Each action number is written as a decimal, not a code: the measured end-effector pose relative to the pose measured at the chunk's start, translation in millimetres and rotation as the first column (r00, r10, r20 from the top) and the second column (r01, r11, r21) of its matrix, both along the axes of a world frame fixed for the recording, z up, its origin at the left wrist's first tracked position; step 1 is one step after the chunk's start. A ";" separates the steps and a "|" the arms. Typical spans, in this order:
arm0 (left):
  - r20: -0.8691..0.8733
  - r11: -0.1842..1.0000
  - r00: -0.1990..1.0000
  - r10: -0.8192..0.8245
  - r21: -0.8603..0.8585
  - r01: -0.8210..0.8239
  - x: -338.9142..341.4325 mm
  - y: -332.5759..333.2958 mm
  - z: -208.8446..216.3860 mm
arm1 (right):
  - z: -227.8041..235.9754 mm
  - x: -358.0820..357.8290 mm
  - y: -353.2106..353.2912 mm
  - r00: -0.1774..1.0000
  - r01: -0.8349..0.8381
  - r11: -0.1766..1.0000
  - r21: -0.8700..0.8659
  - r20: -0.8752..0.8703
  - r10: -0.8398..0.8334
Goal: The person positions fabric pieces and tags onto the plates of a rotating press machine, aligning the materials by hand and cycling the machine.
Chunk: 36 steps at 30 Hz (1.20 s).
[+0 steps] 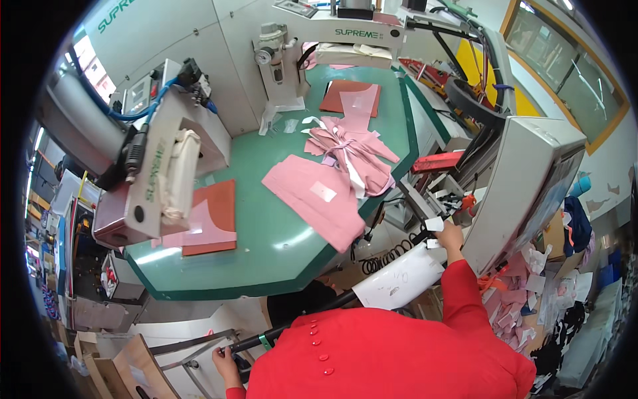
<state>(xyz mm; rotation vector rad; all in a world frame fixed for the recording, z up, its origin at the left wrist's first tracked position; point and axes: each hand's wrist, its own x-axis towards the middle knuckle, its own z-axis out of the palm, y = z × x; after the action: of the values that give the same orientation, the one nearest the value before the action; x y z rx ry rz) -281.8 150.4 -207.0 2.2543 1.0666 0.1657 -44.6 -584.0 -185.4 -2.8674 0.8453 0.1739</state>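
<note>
Right hand (450, 234), at the end of a red sleeve, reaches to the right of the surface (266, 219) and pinches a small white label (434, 224) between closed fingers; a second white slip (432, 243) shows just below the hand. The label is a flat, thin, roughly square scrap, plain white, held beside the grey machine housing (525, 179) and near a red flat plate (436, 161). Left hand (224, 364), low in the view, is closed around a black bar (292, 326) with a green band. The two hands are well apart.

The surface is a smooth, glossy green top with angled corners and a darker green rim. On it lies a pink stack (318, 197) of flat cut fabric pieces, soft and matte, bearing a small white patch; just behind it a looser pink pile (352, 153) is tied with a strip. Two rust-coloured rectangular pads lie flat: one (349, 98) at the back under a pink piece, one (212, 219) at the left under a press head (159, 173) of white metal wrapped in cream cloth.

A curved white sheet (399, 279) hangs below the surface's edge beside a black coiled cable (385, 256). At lower right, a heap (525, 292) of pink and white scraps lies loose; whether a container holds it cannot be told.
</note>
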 end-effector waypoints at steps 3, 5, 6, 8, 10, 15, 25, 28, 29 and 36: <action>-0.085 0.956 0.985 -0.153 0.238 0.169 14.4 -29.2 11.0 | -7.4 -0.3 -3.8 1.000 0.015 1.000 -0.019 0.010 -0.015; 0.137 0.893 0.914 -0.381 0.309 0.326 36.2 -60.3 32.4 | -9.3 -2.5 -6.2 0.999 0.017 0.999 0.037 0.028 -0.018; 0.206 0.933 0.913 -0.353 0.009 0.359 61.0 -96.2 68.8 | -7.2 -3.8 -7.3 0.999 0.024 0.999 0.045 0.035 -0.025; 0.327 0.890 0.893 -0.310 -0.230 0.393 79.1 -118.1 87.8 | -3.0 -2.3 -3.7 0.959 -0.058 0.994 0.092 0.281 0.030; 0.273 0.745 0.750 -0.602 -0.144 0.651 97.1 -143.0 131.0 | 9.5 -1.8 8.6 0.868 -0.151 0.983 0.107 0.491 0.080; 0.520 0.544 0.728 -0.447 -0.488 0.683 141.7 -195.9 220.6 | 97.3 17.3 86.1 0.706 -0.297 0.889 0.350 0.707 -0.043; 0.131 0.296 0.288 -0.948 0.039 0.954 265.9 -206.6 265.4 | 186.9 108.6 166.0 0.534 -0.709 0.705 -0.022 0.636 0.557; 0.006 0.407 0.420 -0.908 0.258 0.876 305.3 -181.1 242.4 | 186.6 125.4 201.2 0.453 -0.818 0.575 -0.019 0.595 0.664; -0.016 0.415 0.454 -0.891 0.374 0.829 311.8 -170.5 232.6 | 184.2 126.4 217.4 0.429 -0.841 0.541 -0.008 0.599 0.676; -0.033 0.566 0.669 -0.742 0.503 0.653 319.7 -143.4 209.9 | 174.6 113.3 286.5 0.359 -0.882 0.469 -0.055 0.565 0.743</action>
<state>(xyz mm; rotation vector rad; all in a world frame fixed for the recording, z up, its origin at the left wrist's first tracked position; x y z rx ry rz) 37.9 7.0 2.9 2.8620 -0.0785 0.3127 68.7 -297.5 -10.8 -2.5411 -0.7546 -0.3716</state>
